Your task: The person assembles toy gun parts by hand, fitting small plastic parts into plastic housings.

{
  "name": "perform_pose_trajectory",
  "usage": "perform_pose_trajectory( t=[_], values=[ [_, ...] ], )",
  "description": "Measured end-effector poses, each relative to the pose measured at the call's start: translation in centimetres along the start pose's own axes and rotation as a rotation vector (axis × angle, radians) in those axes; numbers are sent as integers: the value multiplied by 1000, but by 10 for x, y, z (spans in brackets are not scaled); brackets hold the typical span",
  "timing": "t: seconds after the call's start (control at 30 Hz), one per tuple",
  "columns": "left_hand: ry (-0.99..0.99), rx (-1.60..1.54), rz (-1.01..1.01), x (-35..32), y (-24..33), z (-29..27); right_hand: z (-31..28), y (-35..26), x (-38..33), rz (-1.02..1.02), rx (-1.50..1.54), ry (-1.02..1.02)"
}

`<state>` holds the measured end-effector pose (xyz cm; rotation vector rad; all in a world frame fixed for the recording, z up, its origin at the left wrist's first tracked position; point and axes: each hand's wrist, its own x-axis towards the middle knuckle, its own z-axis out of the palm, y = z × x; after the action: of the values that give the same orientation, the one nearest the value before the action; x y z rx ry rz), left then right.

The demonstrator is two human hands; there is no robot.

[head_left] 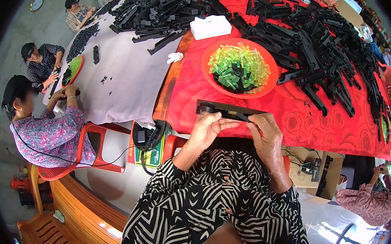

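Observation:
Near the table's front edge, I hold a long black plastic housing (218,106) level between both hands. My left hand (208,128) is closed on its left part, by a round black knob or ring, the other fingers stretched along the underside. With bent fingers, my right hand (266,132) pinches the right end. A small yellowish piece shows in the middle of the housing, partly hidden by fingers. Just beyond stands a red-orange round bowl (273,59) full of yellow-green clear vials (239,63), with small black pieces among them.
Piles of black housings lie at the back right (312,44) and back left (162,14). A white box (210,28) and crumpled tissue (175,57) sit near the bowl. People work along the left side by a red chair (88,145). A cardboard box (329,174) stands below right.

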<state>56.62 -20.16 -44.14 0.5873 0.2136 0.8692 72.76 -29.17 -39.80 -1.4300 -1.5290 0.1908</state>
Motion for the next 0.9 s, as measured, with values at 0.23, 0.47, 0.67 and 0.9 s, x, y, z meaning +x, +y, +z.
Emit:
perform_pose_trajectory(
  t=[0.23,0.47,0.67,0.9],
  values=[
    [11,51,22,0,-6,0,2,0,-2,-84,-15,72],
    [32,136,45,-1,-8,4,6,-2,-1,-99,-45,93],
    [129,418,82,-6,-14,10,8,-6,-1,-95,-24,115],
    [167,409,118,-5,-15,10,15,-2,-1,-122,25,129]
  ],
)
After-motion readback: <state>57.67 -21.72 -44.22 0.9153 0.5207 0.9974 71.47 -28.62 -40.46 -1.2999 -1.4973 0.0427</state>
